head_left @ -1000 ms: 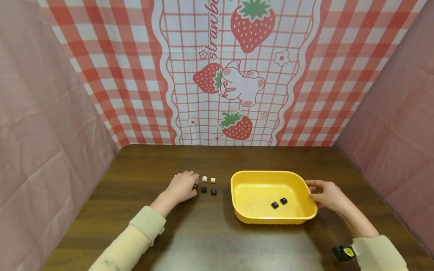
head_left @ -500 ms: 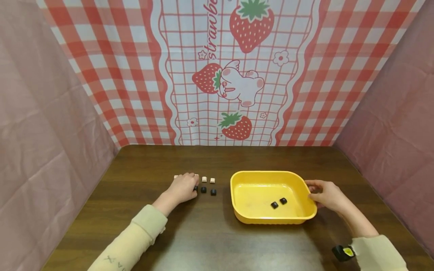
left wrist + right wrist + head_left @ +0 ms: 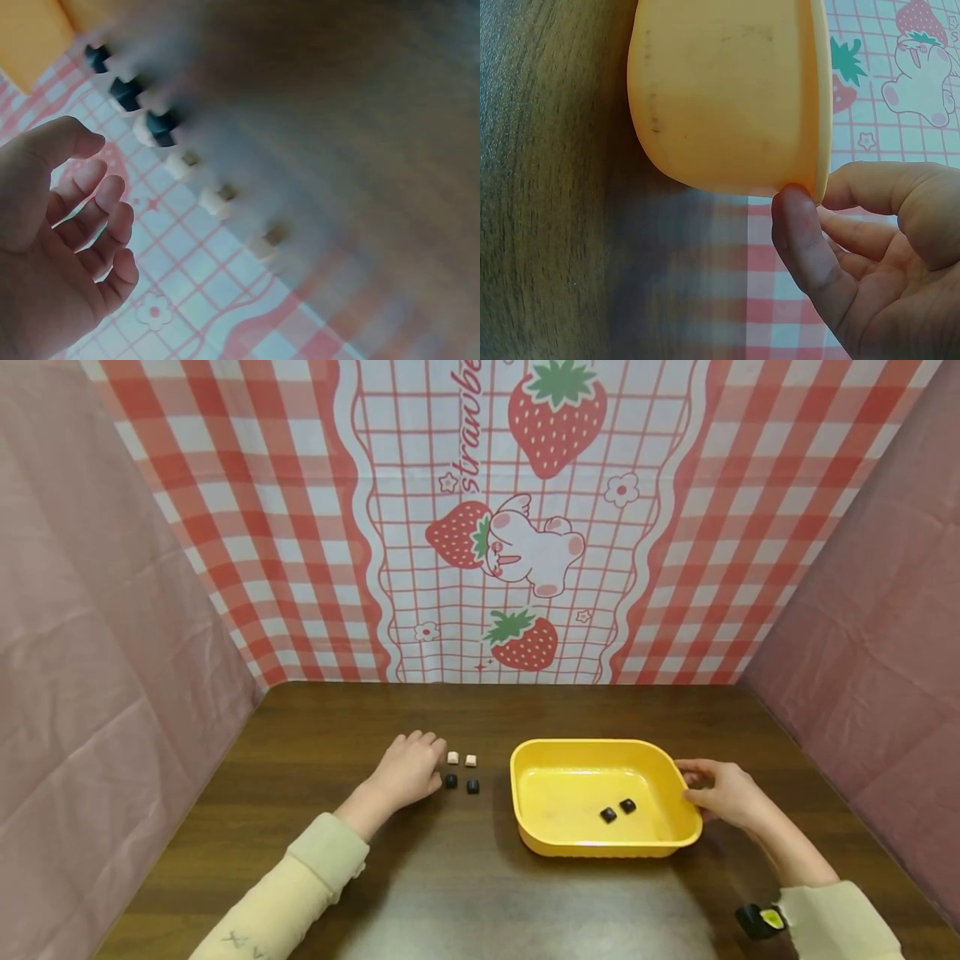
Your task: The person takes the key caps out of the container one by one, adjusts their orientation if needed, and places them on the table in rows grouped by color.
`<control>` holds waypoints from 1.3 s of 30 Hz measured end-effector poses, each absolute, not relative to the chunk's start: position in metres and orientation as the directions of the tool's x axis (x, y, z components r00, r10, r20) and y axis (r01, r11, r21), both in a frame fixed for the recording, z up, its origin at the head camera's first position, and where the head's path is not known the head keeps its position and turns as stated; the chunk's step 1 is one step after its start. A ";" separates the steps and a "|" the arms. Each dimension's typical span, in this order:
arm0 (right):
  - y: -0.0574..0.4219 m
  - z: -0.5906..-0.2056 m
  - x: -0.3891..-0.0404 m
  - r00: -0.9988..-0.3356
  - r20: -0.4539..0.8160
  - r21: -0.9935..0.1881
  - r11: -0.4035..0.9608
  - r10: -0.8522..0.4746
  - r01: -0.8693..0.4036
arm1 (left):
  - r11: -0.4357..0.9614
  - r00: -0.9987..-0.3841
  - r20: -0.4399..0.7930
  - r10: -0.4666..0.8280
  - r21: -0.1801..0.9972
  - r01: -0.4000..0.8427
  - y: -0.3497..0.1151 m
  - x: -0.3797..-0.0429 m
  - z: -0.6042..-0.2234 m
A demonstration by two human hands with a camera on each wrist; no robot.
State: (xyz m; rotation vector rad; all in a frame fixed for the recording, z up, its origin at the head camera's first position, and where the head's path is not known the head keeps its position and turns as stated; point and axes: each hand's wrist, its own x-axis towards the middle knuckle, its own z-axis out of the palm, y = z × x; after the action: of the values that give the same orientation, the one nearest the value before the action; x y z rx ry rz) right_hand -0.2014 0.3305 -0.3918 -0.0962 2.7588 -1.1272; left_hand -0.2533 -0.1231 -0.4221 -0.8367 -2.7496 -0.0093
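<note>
My right hand point(image 3: 727, 793) pinches the rim of a yellow plastic basin point(image 3: 592, 847) at its right side; in the right wrist view the thumb point(image 3: 799, 225) lies against the outer wall. Two black keycaps point(image 3: 608, 815) lie inside the basin. To its left, my left hand point(image 3: 405, 770) hovers by the small rows of keycaps, fingers loosely bent. Nothing shows between its thumb and fingers in the left wrist view. Two white keycaps point(image 3: 453, 758) and two black keycaps point(image 3: 451, 781) stand just right of its fingertips; other keycaps are hidden behind it there, but the left wrist view shows a third black keycap point(image 3: 161, 127).
The brown wooden table point(image 3: 442, 893) carries everything. Behind it hangs a red-and-white strawberry cloth point(image 3: 300, 568), with pinkish curtains point(image 3: 112, 652) at both sides. A black wrist device point(image 3: 759, 921) sits at the right sleeve.
My left hand has shifted slightly right and its fingers have risen, covering a black keycap and the left white keycaps that showed before. My right hand and the basin stay put.
</note>
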 end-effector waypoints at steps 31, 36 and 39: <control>0.329 -0.390 -0.202 -0.985 -0.118 -0.690 0.724 -0.128 -0.011 | 0.814 -0.751 0.380 0.540 -0.011 0.581 -0.048 -0.223 -0.367; 0.331 -0.391 -0.202 -0.984 -0.128 -0.679 0.734 -0.127 -0.006 | 0.821 -0.759 0.376 0.531 -0.004 0.571 -0.033 -0.220 -0.363; 0.332 -0.391 -0.203 -0.983 -0.134 -0.675 0.737 -0.127 -0.003 | 0.825 -0.769 0.357 0.531 -0.007 0.566 -0.023 -0.217 -0.362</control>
State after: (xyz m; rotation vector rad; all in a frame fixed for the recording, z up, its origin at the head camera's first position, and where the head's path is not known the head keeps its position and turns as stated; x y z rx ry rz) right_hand -0.2027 0.3318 -0.3906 -0.1044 2.7660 -1.0750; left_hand -0.2174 -0.0226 -0.3622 -0.8272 -2.6613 -0.1429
